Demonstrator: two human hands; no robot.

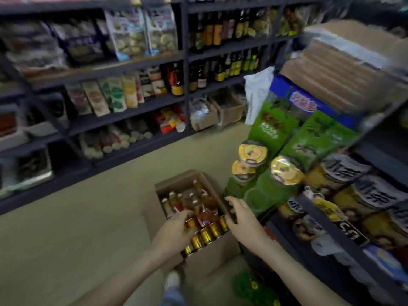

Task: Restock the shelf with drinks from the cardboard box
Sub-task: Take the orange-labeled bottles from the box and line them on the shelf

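Note:
An open cardboard box (212, 255) stands on the floor at my feet. It holds several amber drink bottles (194, 202) at the back and a row of gold cans (207, 236) along the near side. My left hand (174, 230) reaches into the box, its fingers curled round one gold can (191, 223). My right hand (240, 217) hovers at the box's right edge with its fingers stretched out and nothing in it. The dark shelf (318, 208) rises just to the right, stocked with yellow drink packs (353, 195).
Green packets (271, 133) and yellow-lidded cups (252, 152) crowd the shelf beside the box. A long dark rack (132, 113) of snacks and bottles lines the far side of the beige aisle floor (88, 217). My shoe (173, 279) is right before the box.

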